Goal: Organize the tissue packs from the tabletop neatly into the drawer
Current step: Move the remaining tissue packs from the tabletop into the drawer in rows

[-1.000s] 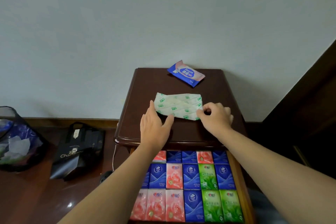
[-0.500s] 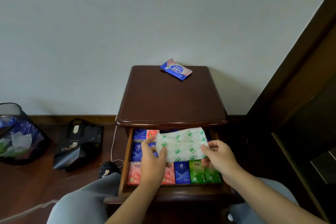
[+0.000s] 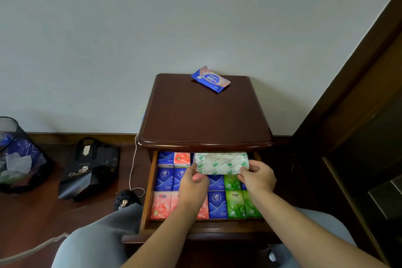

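A: Starting far left of the drawer (image 3: 150,191): a mesh bin (image 3: 19,154), then a black bag (image 3: 91,172) on the floor, lettering "Cha…" partly readable.

B: Into the drawer now, with rows of small packs (image 3: 165,180) in blue, pink and green. Their logos are too small to read.

A: Left hand (image 3: 193,185) grips the left end of the white pack (image 3: 220,163), green "BOYO" printed all over it.

B: Right hand (image 3: 257,177) pinches its right end. The pack lies across the drawer's back row, under the surface (image 3: 204,119) edge.

A: Above the drawer, at the surface's back edge, a blue-and-pink wipes pack (image 3: 210,79); brand unclear, "10" legible.
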{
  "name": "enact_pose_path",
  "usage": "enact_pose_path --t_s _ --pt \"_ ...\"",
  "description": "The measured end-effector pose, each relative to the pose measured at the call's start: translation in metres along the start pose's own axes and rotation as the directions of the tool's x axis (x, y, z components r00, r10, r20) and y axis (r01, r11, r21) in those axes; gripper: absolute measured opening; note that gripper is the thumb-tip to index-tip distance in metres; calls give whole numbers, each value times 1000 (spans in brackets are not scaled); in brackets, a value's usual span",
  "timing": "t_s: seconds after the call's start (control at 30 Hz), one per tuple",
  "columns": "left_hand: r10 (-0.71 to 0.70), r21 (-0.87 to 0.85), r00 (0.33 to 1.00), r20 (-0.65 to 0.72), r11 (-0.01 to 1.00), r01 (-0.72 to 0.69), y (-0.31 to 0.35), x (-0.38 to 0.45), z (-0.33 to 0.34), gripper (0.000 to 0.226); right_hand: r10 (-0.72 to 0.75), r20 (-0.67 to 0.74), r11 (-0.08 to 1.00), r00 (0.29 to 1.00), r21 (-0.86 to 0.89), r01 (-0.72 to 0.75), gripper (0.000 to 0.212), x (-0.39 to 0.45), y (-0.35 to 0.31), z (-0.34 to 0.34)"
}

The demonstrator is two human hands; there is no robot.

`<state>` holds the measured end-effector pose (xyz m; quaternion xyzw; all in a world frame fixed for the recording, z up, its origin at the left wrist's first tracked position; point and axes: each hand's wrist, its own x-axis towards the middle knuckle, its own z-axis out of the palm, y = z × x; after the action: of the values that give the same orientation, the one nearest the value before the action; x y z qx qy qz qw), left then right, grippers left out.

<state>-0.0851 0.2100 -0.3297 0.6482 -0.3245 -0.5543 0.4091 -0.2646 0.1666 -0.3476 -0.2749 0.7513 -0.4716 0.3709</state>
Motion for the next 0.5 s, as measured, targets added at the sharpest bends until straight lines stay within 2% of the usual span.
enact_pose_path --t_s 0.23,0.5 --pt "-31 -47 995 90 998 36 11 14 4 77 -52 -87 998 995 -29 50 24 12 5 12" --pt "6 -68 991 131 998 3 15 26 8 82 -154 -43 967 987 -211 142 9 10 0 12"
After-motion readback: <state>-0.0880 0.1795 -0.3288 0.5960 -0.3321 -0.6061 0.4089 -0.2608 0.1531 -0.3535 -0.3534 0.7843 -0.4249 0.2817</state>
